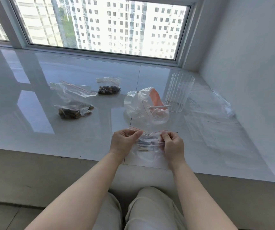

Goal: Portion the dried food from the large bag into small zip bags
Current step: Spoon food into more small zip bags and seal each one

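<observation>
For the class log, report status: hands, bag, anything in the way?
Left hand and right hand pinch the small zip bag at its top corners. Dried food inside; zip state unclear. Large bag behind, nothing in the way.

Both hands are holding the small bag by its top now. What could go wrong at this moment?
The left hand and right hand pinch the small clear zip bag with a red strip; if its seal is incomplete, dark dried pieces may spill. The crumpled large clear bag behind gapes open beside the ribbed clear glass.
</observation>
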